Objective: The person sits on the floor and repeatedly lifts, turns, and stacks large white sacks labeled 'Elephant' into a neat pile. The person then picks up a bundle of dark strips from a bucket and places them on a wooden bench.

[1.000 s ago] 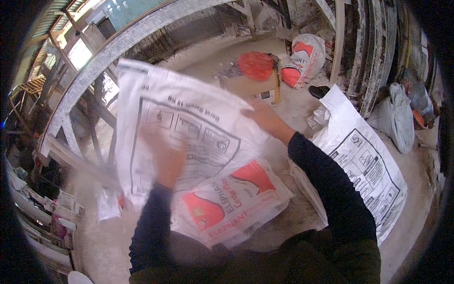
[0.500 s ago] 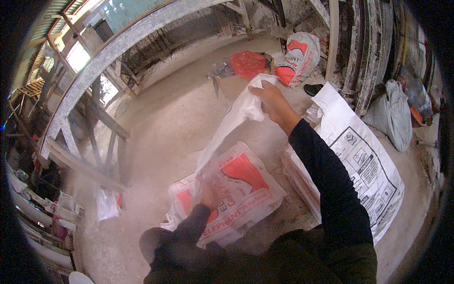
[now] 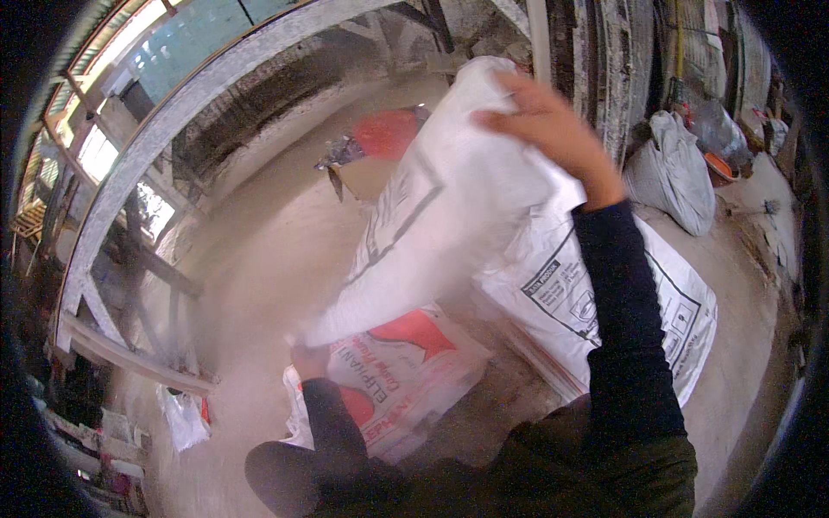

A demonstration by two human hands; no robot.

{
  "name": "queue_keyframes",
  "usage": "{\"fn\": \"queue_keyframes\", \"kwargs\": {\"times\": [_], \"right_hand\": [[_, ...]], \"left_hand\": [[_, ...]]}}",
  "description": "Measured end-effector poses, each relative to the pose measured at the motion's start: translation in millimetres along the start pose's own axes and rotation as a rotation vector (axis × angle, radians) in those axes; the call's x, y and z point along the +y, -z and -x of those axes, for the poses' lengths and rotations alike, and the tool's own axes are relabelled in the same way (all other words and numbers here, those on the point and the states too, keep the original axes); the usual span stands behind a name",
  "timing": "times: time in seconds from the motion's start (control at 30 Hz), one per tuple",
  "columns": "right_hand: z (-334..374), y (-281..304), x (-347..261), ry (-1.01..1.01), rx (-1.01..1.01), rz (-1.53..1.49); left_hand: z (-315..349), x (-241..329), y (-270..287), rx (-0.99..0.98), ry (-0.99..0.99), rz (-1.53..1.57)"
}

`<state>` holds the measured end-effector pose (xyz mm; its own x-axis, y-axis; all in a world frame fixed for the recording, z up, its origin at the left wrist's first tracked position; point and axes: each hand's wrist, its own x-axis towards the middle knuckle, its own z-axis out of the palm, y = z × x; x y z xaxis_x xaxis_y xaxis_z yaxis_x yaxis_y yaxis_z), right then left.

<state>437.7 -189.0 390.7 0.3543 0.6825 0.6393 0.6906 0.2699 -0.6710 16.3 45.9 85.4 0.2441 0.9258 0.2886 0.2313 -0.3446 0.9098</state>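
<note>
A white woven sack [image 3: 440, 207] with dark printed lines stretches slantwise between my hands, blurred by motion. At its upper end my right hand [image 3: 557, 134] grips the material, fingers partly smeared. My left hand [image 3: 309, 358] is closed on its lower left corner. Below lies a flat white sack with red patches [image 3: 410, 363], partly covered by the raised one and by my left arm. To the right, next to my right forearm, another flat white sack with black printed boxes [image 3: 553, 281] rests on a low pile.
A red plastic bag [image 3: 384, 134] and a cardboard box [image 3: 363, 177] sit on the dusty floor ahead. A wooden frame [image 3: 82, 250] curves along the left. Upright planks [image 3: 596, 78] and a full pale sack [image 3: 669, 177] stand at the right. A small white bag [image 3: 183, 414] lies at left.
The white sack has been raised and spread wider, its printed face now showing. My right hand has moved up and right; my left hand has moved left. The view has shifted to the right.
</note>
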Motion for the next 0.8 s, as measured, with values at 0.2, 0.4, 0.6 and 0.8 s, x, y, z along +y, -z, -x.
{"fn": "queue_keyframes", "kwargs": {"times": [0.2, 0.4, 0.6, 0.8], "right_hand": [[118, 130, -34, -0.047, 0.627, -0.108], [329, 195, -5, -0.368, 0.939, 0.422], [455, 137, 24, -0.871, 0.897, -0.016], [521, 126, 44, -1.159, 0.801, 0.053]], "left_hand": [[-62, 168, -81, 0.009, -0.341, 0.193], [-43, 260, -226, -0.525, 0.121, 1.315], [5, 142, -337, -0.645, -0.474, -0.153], [36, 75, -353, -0.85, -0.173, -0.071]]}}
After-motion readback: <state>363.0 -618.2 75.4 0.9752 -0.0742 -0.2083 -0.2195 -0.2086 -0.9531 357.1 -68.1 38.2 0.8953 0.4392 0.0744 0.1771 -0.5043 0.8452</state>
